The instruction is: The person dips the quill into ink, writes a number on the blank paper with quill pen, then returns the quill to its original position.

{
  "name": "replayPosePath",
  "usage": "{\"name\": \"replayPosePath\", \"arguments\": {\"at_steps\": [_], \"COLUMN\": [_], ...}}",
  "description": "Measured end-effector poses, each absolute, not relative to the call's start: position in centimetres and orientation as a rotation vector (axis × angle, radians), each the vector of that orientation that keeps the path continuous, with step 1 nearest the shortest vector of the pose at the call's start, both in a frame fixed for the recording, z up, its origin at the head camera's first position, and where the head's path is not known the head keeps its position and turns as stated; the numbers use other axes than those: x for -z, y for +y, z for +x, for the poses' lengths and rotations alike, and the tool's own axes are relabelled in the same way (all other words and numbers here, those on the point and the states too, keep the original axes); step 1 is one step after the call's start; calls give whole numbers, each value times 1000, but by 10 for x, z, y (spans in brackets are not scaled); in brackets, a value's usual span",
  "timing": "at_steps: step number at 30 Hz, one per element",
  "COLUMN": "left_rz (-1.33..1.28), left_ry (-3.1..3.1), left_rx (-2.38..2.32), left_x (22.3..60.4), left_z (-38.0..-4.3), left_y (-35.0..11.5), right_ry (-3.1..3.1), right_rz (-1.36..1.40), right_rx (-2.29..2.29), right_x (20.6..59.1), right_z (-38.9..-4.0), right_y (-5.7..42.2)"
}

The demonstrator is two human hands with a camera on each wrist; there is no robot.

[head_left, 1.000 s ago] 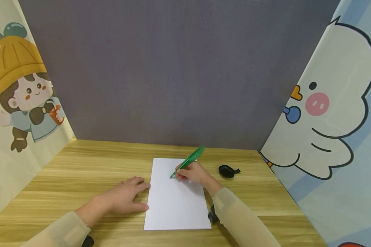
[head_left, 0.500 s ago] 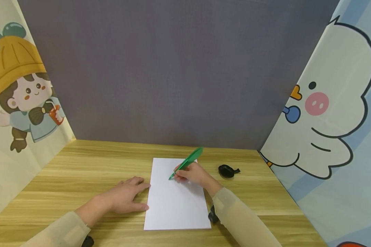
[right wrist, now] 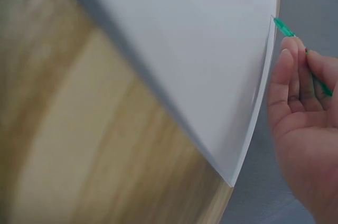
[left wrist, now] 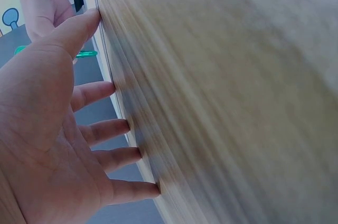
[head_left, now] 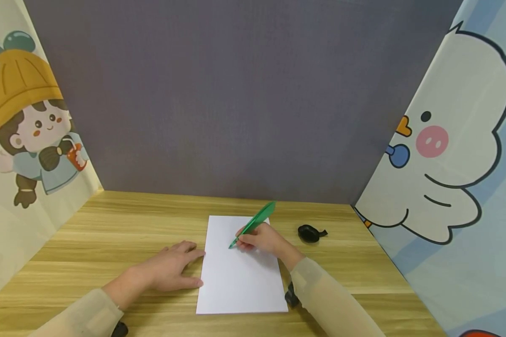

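A white sheet of paper (head_left: 240, 285) lies on the wooden table, with no marks that I can make out. My right hand (head_left: 264, 238) pinches a green feather-shaped pen (head_left: 258, 220) between thumb and fingers over the paper's upper half. The pen leans up to the right, its tip at the paper's surface. In the right wrist view the pen's front end (right wrist: 284, 27) sticks out past the curled fingers. My left hand (head_left: 173, 269) rests on the table with its fingers spread, thumb and index fingertips touching the paper's left edge. The left wrist view shows that palm (left wrist: 47, 145) and its straight fingers.
A black rounded object (head_left: 309, 233) with a short tail lies right of the paper. Another black item (head_left: 292, 296) shows beside the right sleeve, partly hidden. A dark grey panel (head_left: 236, 103) closes the table's back; cartoon-printed walls stand at both sides.
My right hand and the pen have shifted slightly toward me and to the left, the tip sliding down the paper. The left hand and the paper have stayed put.
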State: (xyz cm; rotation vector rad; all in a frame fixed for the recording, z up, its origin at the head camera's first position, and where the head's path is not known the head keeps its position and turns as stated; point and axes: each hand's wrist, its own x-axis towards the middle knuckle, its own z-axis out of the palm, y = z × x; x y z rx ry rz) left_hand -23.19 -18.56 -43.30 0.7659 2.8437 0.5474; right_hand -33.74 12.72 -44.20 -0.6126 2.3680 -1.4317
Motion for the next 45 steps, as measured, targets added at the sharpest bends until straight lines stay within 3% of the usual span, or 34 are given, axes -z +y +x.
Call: {"name": "replayPosePath", "arguments": {"at_steps": [45], "left_rz": [748], "left_ry": [2839], "left_rx": [-546], "left_x": [434], "left_z": [-231], "left_y": [-185], "right_ry": [2270], "right_rz": [-689], "right_rx": [1344], "right_x": [442], "right_z": [-321], "right_y": [134]}}
